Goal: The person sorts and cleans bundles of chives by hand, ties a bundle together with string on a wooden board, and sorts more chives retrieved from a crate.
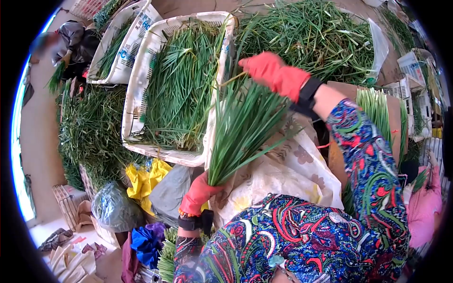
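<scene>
My left hand [200, 193], in a red glove, is closed around the lower end of a bunch of green chives [247, 125]. The leaves fan out upward over my lap, toward the right side of a white plastic crate. My right hand [273, 70], also red-gloved, is above the leaf tips with its fingers pinched together. A thin yellowed leaf [231, 80] runs from its fingertips, which are partly blurred. The crate [137, 82] holds a thick layer of loose chives [181, 89].
A large heap of loose chives [311, 42] lies beyond my right hand, another heap [92, 129] left of the crate. A patterned cloth [302, 162] covers my lap. Plastic bags [115, 207] sit at lower left. Trimmed chives [373, 108] stand at right. Other people [424, 203] sit at both sides.
</scene>
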### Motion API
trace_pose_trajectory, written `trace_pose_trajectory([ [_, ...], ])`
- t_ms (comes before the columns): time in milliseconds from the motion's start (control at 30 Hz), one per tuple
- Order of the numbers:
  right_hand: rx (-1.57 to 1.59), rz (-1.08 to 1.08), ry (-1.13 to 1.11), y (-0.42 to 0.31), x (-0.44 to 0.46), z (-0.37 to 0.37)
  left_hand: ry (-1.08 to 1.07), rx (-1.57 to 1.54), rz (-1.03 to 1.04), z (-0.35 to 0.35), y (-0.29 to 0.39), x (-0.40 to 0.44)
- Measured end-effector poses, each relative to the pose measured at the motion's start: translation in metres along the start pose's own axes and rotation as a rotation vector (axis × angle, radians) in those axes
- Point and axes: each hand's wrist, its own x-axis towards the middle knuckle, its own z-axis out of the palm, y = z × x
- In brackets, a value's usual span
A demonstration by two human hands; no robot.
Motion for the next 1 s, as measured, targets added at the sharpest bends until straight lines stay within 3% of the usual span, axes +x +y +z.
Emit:
trace_pose_trajectory([
  [67, -0.576, -0.435, 0.115, -0.034, -0.014, -0.049, -0.017, -0.009, -0.024, -0.003, 0.007, -0.013],
  [233, -0.335, -0.594, 0.228, -0.053, -0.032, -0.162, -0.078, -0.076, -0.114, -0.014, 0.013, -0.02],
  [400, -0.789, -0.456, 0.502, 0.001, 0.002, -0.211, -0.098, -0.151, -0.118, -0.014, 0.009, -0.008],
  [467, -0.757, -0.722, 0.592, 0.001, -0.01, -0.2, -0.03, -0.147, -0.092, -0.006, 0.014, -0.002],
  [533, -0.541, -1.026, 0.381, -0.009, -0.037, -0.16, -0.025, -0.155, -0.108, -0.005, 0.015, -0.003],
  [600, -0.302, -0.646, -0.008, -0.029, -0.088, -0.08, -0.096, -0.178, -0.141, -0.004, 0.018, 0.0],
  [633, -0.075, -0.565, -0.118, -0.025, -0.113, -0.043, -0.063, -0.182, -0.125, -0.001, 0.021, 0.002],
  [667, -0.227, -0.518, -0.185, -0.033, -0.132, -0.015, -0.028, -0.189, -0.11, 0.004, 0.024, 0.003],
  [733, -0.447, -0.54, -0.249, 0.015, -0.115, 0.049, 0.048, -0.204, -0.089, 0.015, 0.025, 0.003],
  [800, -0.395, -0.026, -0.498, -0.029, -0.135, 0.055, 0.088, -0.167, -0.021, 0.023, 0.019, 0.006],
  [900, 0.151, 0.196, -0.577, -0.002, -0.124, 0.085, 0.093, -0.144, -0.01, 0.026, 0.011, 0.008],
  [1000, 0.429, 0.18, -0.484, 0.006, -0.135, 0.067, 0.086, -0.174, -0.051, 0.023, 0.014, 0.006],
])
